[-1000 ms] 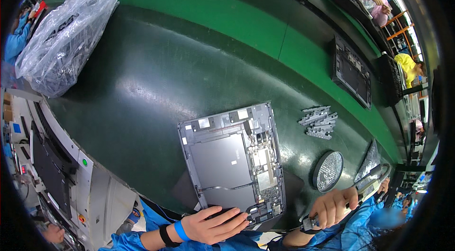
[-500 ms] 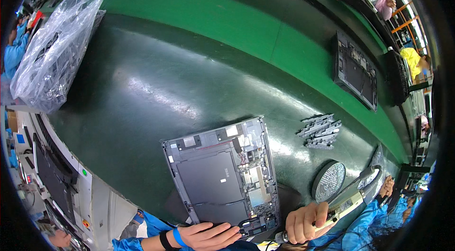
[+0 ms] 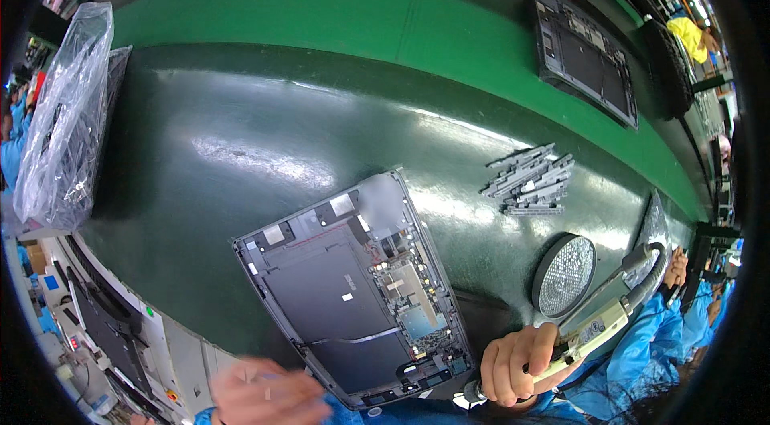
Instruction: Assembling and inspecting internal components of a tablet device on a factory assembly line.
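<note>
In front of me lies a laptop base (image 3: 345, 297) with its cover off, the dark battery and the circuit board showing. It sits tilted on the dark green bench. My right hand (image 3: 517, 365) is wrapped round a pale yellow-green electric screwdriver (image 3: 597, 333), beside the laptop's lower right corner. A cable leads from the screwdriver's far end. My left hand (image 3: 269, 397) is off the laptop, next to its lower left edge; motion smears the fingers. Right of the laptop stands a round black-rimmed dish (image 3: 571, 277) of small shiny pieces, probably screws.
Beyond the dish is a heap of thin grey strips (image 3: 529, 180). Another uncovered laptop base (image 3: 585, 56) lies on the bright green strip, far right. At far left stands something wrapped in clear plastic (image 3: 64, 120). Co-workers in blue (image 3: 642, 345) sit at the right.
My left hand has come off the laptop's near edge and moved left. The laptop is turned further anticlockwise. My right hand keeps hold of the screwdriver; the whole view has shifted.
</note>
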`<action>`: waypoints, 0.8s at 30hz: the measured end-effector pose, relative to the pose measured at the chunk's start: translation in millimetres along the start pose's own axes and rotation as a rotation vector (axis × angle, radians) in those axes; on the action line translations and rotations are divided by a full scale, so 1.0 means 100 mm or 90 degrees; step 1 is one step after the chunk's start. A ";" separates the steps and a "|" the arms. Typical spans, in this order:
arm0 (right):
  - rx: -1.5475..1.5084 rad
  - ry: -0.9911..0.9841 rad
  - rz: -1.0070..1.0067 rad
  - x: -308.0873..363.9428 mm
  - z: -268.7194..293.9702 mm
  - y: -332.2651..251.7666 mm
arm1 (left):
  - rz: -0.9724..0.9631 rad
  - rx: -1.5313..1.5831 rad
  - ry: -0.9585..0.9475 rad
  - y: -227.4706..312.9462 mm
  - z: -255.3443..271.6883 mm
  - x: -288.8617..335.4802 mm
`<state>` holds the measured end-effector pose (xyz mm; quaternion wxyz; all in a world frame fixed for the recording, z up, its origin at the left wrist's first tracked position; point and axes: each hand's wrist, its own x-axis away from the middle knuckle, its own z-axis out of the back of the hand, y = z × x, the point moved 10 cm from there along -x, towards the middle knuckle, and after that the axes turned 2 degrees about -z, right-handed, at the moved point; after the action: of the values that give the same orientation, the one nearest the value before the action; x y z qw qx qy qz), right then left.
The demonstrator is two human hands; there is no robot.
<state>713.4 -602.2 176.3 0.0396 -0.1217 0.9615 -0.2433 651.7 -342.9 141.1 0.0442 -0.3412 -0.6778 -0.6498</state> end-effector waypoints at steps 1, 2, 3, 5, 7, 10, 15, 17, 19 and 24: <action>0.017 0.013 0.014 0.04 0.02 -0.05 | -0.507 -0.088 0.218 0.67 0.26 0.11; 0.084 0.031 0.044 0.09 0.04 -0.13 | -0.493 -0.336 0.293 0.78 0.37 -0.01; 0.120 0.040 0.069 0.12 0.07 -0.19 | -0.458 -0.615 0.377 1.10 0.45 -0.15; 0.122 0.076 0.067 0.16 0.06 -0.20 | -0.378 -0.570 0.496 1.21 0.60 -0.36; 0.112 0.097 0.122 0.10 -0.02 -0.27 | -0.328 -0.515 0.448 1.13 0.72 -0.47; 0.104 0.097 0.147 0.26 -0.01 -0.36 | -0.280 -0.491 0.402 0.99 0.76 -0.54; 0.148 0.242 0.190 0.81 0.32 -0.52 | -0.323 -0.549 0.428 0.94 0.72 -0.48; 0.128 0.282 0.179 1.08 0.41 -0.48 | -0.309 -0.570 0.437 0.94 0.73 -0.42; 0.186 0.350 0.076 1.23 0.43 -0.29 | -0.303 -0.561 0.440 0.88 0.76 -0.39; 0.084 0.338 -0.037 1.57 0.47 0.30 | -0.254 -0.545 0.461 0.74 0.80 -0.15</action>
<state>561.1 -638.2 117.8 -0.2129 -0.0788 0.9164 -0.3296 732.6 -281.4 184.6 0.0083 0.0483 -0.3483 -0.9361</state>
